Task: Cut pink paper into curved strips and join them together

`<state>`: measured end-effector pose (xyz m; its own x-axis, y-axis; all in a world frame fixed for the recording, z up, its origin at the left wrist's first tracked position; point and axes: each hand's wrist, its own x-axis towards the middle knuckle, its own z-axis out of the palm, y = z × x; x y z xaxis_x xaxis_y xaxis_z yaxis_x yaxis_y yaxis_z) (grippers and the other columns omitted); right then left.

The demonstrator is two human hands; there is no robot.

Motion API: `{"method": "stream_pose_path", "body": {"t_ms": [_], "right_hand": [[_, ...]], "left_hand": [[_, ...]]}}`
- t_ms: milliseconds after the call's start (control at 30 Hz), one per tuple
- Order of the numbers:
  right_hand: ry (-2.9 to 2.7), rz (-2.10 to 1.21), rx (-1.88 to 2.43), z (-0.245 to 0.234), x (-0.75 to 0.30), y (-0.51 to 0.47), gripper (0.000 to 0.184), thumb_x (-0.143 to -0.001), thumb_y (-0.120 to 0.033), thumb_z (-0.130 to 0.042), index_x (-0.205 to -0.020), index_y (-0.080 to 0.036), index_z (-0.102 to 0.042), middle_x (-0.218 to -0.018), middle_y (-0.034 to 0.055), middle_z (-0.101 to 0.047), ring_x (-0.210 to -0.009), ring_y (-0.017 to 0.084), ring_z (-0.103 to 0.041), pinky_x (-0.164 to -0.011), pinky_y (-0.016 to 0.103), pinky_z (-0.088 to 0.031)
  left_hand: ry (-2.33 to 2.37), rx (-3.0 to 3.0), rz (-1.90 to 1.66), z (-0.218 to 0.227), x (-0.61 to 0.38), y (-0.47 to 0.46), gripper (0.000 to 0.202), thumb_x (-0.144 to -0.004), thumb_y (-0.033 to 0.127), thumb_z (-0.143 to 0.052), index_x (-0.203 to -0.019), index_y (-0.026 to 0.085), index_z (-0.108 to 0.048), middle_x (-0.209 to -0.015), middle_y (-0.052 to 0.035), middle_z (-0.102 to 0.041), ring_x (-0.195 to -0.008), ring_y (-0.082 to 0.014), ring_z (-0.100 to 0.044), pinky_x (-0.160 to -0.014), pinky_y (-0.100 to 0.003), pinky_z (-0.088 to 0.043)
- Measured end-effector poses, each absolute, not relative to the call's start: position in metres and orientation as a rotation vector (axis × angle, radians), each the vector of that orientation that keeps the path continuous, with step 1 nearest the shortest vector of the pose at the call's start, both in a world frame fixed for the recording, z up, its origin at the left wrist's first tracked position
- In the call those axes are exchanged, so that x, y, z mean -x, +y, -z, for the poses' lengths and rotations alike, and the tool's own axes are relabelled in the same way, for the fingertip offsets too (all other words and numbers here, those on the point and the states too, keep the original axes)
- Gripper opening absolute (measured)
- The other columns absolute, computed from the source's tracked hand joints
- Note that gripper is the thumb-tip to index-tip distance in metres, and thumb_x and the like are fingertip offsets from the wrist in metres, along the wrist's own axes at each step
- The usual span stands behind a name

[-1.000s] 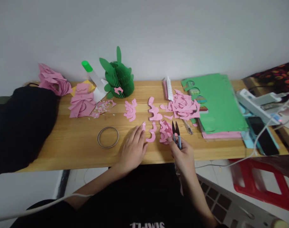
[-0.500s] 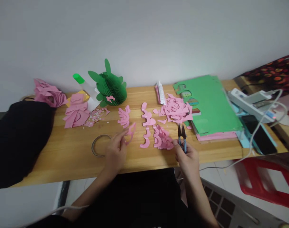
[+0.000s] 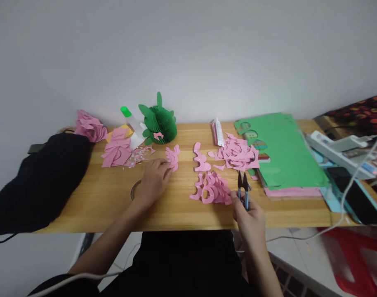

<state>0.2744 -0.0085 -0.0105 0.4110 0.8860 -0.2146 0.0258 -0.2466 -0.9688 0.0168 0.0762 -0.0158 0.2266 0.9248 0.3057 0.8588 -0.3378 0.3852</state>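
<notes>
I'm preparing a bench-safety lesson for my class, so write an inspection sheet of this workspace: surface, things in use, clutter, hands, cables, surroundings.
Surface: wooden table against a wall.
Things in use: snips, blades apart; pink cluster of paper.
Clutter: pink scrap heap, black cloth, partly hidden metal ring.
Hands: left hand at the pink cluster, grip unclear; right hand holds the snips.
Cables: white cable loops by the power strip; second cable crosses the left forearm.
Surroundings: red stool, partly visible, below the table.

There was one left hand [image 3: 154,181], one right hand [image 3: 250,210], one pair of snips [image 3: 246,199], one green paper ball [image 3: 167,127], one ring [image 3: 132,190], one phone [image 3: 358,202], one power strip [image 3: 322,143], many pink paper pieces [image 3: 216,189] (these overlapped too much for counting)
</notes>
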Motion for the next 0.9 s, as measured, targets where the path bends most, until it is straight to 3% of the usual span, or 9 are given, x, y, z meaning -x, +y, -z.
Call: {"method": "stream_pose_path", "body": {"t_ms": [367, 900], "right_hand": [[-0.879, -0.981, 1.603, 0.002, -0.264, -0.006, 0.042, -0.076, -0.056, -0.068, -0.064, -0.02, -0.05, -0.054, -0.0071, -0.032, -0.047, 0.008, -0.025, -0.043, 0.023, -0.023], [-0.836, -0.999, 1.614, 0.001, -0.259, -0.003, 0.04, -0.073, -0.055, -0.07, -0.07, -0.017, -0.058, -0.053, -0.0077, -0.034, -0.044, 0.008, -0.026, -0.041, 0.023, -0.02]], "left_hand": [[1.649, -2.338, -0.645, 0.035, -0.001, 0.122, 0.004, -0.078, 0.023, -0.069, -0.08, 0.019, -0.071, -0.087, -0.0055, -0.067, -0.088, -0.0227, -0.061, -0.084, -0.04, -0.05], [1.564, -2.267, -0.69, 0.012, 0.001, 0.108, 0.005, -0.078, 0.021, -0.069, -0.083, 0.02, -0.068, -0.089, -0.004, -0.062, -0.092, -0.022, -0.06, -0.084, -0.038, -0.048]]}}
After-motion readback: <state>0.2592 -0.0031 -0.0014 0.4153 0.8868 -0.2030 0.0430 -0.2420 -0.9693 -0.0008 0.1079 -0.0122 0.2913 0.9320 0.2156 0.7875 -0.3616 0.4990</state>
